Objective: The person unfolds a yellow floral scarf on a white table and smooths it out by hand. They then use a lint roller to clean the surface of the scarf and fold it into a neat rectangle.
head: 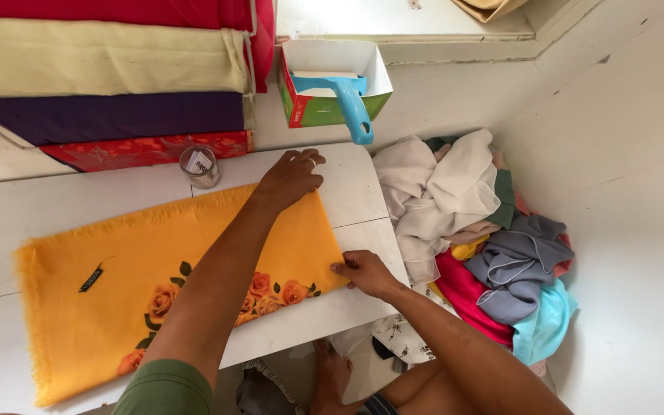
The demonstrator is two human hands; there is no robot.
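An orange-yellow scarf (117, 284) with a printed rose pattern, fringed edges and a small dark label lies spread flat on a white board (347, 192). My left hand (291, 177) reaches across it and grips the far right corner, fingers curled over the edge. My right hand (363, 273) pinches the near right corner of the same scarf at the board's edge. The cloth's right edge is stretched straight between both hands.
A small glass jar (199, 165) stands just beyond the scarf. Folded fabrics in red, cream and purple (109, 84) are stacked at the back left. A cardboard box holds a blue-handled brush (351, 104). A heap of mixed clothes (478, 230) lies right. My foot (332, 376) is below.
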